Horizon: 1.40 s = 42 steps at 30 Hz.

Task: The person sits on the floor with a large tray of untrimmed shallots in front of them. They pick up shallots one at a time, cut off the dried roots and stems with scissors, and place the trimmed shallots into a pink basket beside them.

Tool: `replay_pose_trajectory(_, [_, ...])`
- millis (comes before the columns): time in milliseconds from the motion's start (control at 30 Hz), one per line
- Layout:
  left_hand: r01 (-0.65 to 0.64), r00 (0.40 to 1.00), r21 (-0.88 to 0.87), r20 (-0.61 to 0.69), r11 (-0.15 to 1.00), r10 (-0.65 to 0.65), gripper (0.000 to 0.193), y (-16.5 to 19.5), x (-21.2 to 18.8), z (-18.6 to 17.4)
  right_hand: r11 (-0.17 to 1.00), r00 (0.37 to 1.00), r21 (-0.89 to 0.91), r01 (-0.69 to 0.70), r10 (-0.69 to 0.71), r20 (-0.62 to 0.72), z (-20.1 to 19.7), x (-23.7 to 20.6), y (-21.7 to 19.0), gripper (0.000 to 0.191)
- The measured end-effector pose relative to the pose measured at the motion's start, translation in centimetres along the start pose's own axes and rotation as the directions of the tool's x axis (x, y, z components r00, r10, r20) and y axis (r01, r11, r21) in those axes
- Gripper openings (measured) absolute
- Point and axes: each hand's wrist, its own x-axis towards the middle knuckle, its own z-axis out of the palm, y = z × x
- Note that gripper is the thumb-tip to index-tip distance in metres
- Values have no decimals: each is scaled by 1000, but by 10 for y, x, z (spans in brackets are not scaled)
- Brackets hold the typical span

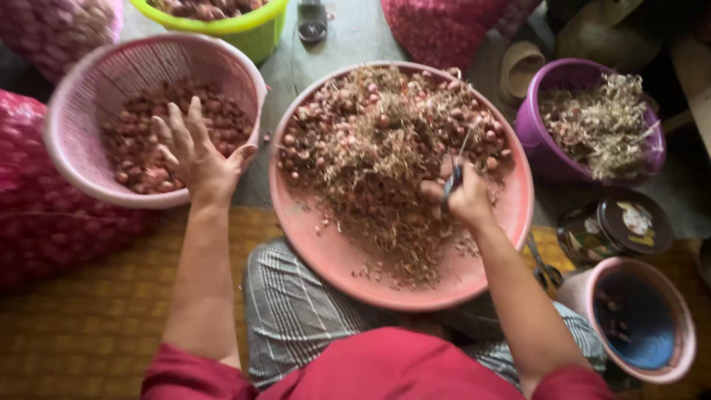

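Observation:
A wide pink basin (348,267) rests on my lap, heaped with small red shallots and dry stalks (385,148). My right hand (465,196) sits over the pile's right side, closed around small dark-handled scissors (452,178). My left hand (194,152) reaches out to the left with fingers spread, palm down over the near rim of a pink slotted basket (70,159) that holds trimmed shallots (141,141). Nothing shows in that hand.
A purple bucket (537,141) of dry trimmings stands at the right. A green basket (252,26) of shallots is at the top, red mesh sacks (37,222) at the left and top. A dark round tin (618,226), a pink tub (641,318) and spare scissors (546,270) lie right.

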Motion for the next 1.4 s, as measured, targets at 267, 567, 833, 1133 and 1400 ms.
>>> replay_pose_trajectory(267, [-146,966,-321,157,936,205,74,39,-98,69,915,999,-402,16,6,54,90,89,-81,80])
replay_pose_trajectory(567, [-149,963,-223,190,963,193,48,33,-104,86,673,959,-716,186,-283,-17,129,54,-37,42])
replay_pose_trajectory(833, [-170,951,-208,221,963,216,35,30,-110,90,998,990,-47,39,-45,-136,13,41,-1,41])
replay_pose_trajectory(1133, [-131,977,-189,140,973,159,40,27,-120,96,963,968,168,-210,229,-102,-48,3,25,29])
replay_pose_trajectory(1400, [-19,991,-212,128,977,47,72,26,-103,88,946,873,-99,-307,239,-424,-79,-77,58,45])
